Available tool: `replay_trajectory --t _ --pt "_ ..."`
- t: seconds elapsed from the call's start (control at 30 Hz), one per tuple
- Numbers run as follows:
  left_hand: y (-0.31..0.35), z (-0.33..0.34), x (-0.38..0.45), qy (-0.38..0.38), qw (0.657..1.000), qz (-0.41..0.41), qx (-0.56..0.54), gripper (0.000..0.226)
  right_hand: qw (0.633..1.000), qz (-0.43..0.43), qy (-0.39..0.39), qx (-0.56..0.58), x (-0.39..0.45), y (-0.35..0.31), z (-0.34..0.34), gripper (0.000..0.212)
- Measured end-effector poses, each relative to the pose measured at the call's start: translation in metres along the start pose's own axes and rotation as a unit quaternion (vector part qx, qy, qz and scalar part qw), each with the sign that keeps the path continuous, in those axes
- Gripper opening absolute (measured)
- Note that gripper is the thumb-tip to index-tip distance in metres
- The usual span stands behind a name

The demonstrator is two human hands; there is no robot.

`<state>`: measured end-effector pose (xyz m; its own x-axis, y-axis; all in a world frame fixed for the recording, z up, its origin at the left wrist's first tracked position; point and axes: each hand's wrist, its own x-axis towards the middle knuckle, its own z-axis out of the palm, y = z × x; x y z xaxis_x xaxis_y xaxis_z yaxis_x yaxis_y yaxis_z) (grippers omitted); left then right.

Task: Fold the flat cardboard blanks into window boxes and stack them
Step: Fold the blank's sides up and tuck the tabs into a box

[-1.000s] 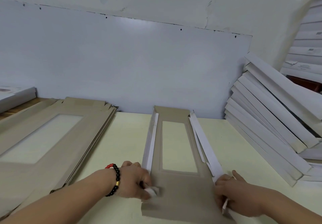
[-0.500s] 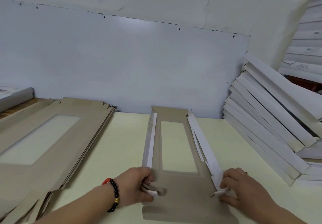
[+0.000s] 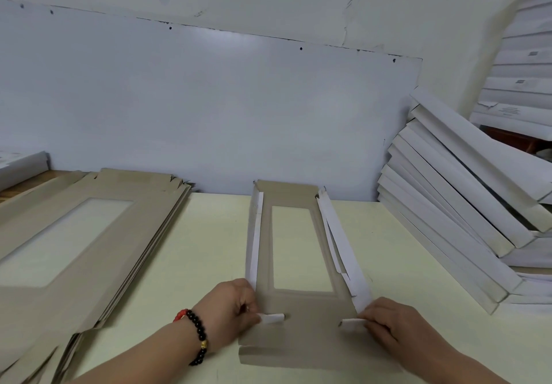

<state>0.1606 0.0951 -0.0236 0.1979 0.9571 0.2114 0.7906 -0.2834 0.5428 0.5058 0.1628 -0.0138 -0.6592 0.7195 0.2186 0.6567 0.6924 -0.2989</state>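
Half-folded cardboard blank (image 3: 301,264) flat on pale table (image 3: 209,249), window panel up, long side walls raised. Left hand (image 3: 230,306) at near left corner, fingers curled, pinching small white tab (image 3: 272,318) turned inward over the panel. Right hand (image 3: 394,321) at near right corner, pinching the matching tab (image 3: 352,323). Flat blanks (image 3: 74,240) stacked left; finished boxes (image 3: 466,204) piled right.

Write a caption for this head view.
Both hands pinch white corner tabs on a brown windowed cardboard blank.
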Motion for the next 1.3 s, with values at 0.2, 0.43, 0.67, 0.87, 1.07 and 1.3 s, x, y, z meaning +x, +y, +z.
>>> replay_trajectory --t 0.2,0.43,0.67,0.87,1.07,1.3 --pt "-0.001 0.003 0.0 -0.001 1.0 -0.014 -0.001 0.013 0.999 0.031 0.005 0.011 0.003 -0.001 0.003 0.018" --pt "0.001 0.003 0.001 -0.014 0.999 -0.044 0.006 0.011 0.997 0.052 0.0 0.051 0.006 -0.001 0.0 0.013" --pt "0.001 0.004 -0.003 0.0 0.999 -0.036 -0.002 0.03 0.998 0.046 0.03 0.02 -0.003 -0.004 0.001 0.015" --pt "0.002 0.001 -0.011 0.044 0.998 0.039 -0.023 0.015 0.99 -0.084 0.099 -0.052 -0.011 -0.009 -0.003 0.015" --pt "-0.001 -0.006 -0.023 0.078 0.986 0.148 0.026 0.034 0.993 -0.083 0.013 -0.082 -0.021 -0.007 -0.015 0.072" --pt "-0.013 -0.011 -0.035 -0.012 0.991 0.13 0.04 0.058 0.981 -0.041 -0.153 -0.112 -0.016 0.005 -0.02 0.08"
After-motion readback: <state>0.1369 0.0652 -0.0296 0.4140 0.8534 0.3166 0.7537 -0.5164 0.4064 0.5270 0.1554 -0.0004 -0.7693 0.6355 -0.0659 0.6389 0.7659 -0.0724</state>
